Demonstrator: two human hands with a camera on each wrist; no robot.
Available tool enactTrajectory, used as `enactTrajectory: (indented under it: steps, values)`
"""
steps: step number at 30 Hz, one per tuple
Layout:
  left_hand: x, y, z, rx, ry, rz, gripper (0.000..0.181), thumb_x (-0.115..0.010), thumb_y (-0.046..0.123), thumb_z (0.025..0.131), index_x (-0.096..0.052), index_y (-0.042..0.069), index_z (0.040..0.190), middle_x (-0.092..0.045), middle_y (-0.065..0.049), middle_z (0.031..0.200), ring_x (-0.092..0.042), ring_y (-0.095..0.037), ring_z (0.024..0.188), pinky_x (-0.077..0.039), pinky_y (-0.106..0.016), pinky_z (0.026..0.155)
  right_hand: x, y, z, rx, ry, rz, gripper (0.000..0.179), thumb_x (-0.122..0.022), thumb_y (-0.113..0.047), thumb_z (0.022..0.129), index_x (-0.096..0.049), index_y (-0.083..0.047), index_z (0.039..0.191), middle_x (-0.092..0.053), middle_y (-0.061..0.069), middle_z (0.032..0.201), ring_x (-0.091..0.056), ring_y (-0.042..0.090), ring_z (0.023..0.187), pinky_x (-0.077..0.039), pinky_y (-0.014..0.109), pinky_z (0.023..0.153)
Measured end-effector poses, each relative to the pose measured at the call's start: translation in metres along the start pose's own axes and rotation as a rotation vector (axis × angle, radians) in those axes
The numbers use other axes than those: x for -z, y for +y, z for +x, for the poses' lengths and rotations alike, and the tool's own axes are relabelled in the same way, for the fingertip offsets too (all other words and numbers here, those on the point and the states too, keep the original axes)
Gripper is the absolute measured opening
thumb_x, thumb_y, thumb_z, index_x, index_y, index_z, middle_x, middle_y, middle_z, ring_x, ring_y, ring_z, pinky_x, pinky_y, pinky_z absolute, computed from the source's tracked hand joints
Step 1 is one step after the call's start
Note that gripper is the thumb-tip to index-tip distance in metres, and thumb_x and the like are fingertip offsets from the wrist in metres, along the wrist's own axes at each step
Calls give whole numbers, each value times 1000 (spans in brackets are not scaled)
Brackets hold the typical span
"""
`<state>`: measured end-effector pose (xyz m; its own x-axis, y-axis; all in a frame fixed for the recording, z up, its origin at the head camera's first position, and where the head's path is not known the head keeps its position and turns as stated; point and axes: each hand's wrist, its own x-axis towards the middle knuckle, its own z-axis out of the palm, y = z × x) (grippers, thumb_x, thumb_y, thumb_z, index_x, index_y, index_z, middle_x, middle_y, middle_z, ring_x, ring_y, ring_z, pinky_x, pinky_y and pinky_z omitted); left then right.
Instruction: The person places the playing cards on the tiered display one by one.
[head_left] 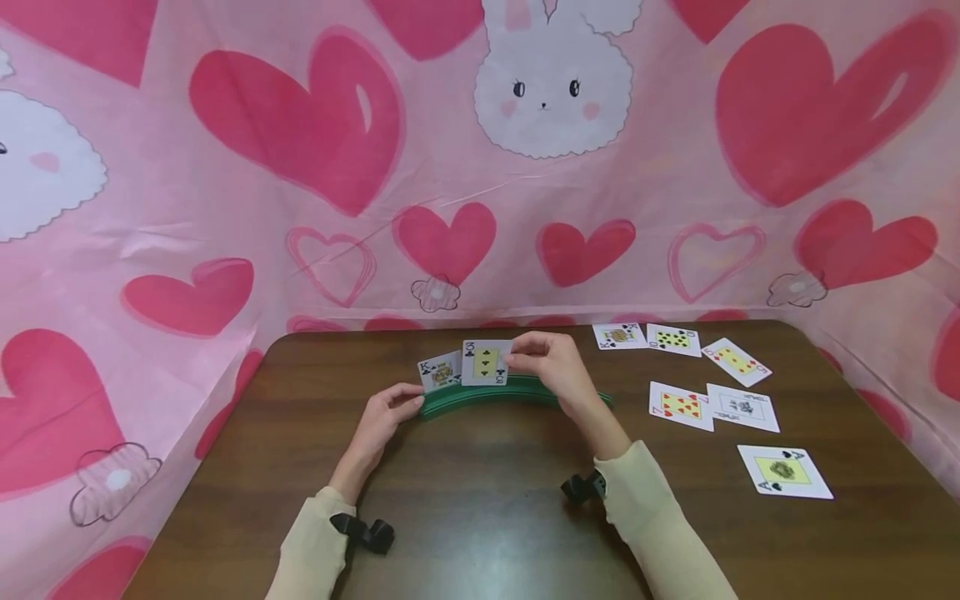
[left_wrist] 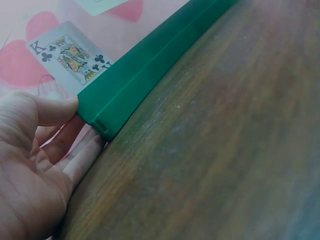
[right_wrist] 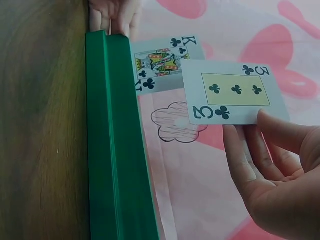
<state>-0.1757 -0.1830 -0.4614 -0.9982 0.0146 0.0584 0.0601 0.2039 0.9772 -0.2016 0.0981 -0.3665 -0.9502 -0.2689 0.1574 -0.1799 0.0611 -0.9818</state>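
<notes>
With the left hand [head_left: 381, 417], I grip the left end of a curved green card holder [head_left: 474, 398] on the desk [head_left: 480, 500]; with the right hand [head_left: 553, 365], I pinch a three of clubs [head_left: 486, 363] by its right edge, raised above the holder, beside the king of clubs [head_left: 441, 373] standing at left. Six cards [head_left: 681, 407] lie face up at right.

Pink heart-print cloth [head_left: 450, 179] hangs behind a brown table [head_left: 480, 500].

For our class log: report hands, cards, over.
Right hand: pinching three of clubs. Left hand: gripping green holder. King of clubs slotted in. No obstruction visible.
</notes>
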Motion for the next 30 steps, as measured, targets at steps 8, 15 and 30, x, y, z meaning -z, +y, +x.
enactTrajectory:
  steps: [8, 15, 30]
  values:
    - [1, 1, 2, 4, 10, 4, 26, -61, 29, 83, -64, 12, 102, -62, -5, 102, -55, -21, 89, -42, -33, 81, -5, 1, 8, 21, -23, -6, 21, -69, -16, 77, -64, -2, 92, -65, 11, 92, -60, 28, 84, -49, 36, 76]
    - [1, -1, 4, 3, 5, 9, 26, -61, 30, 82, -64, 12, 102, -61, -5, 101, -54, -22, 89, -42, -34, 81, -9, 3, 14, 23, -49, 0, 21, -70, -19, 76, -65, -5, 91, -65, 10, 93, -60, 30, 85, -50, 35, 76]
    - [1, 0, 7, -12, 7, 21, 26, -62, 30, 82, -65, 13, 102, -62, -5, 101, -54, -20, 87, -44, -31, 77, -22, 13, 19, 22, -55, -24, 16, -69, -15, 76, -67, -6, 90, -65, 8, 91, -62, 22, 78, -50, 32, 74]
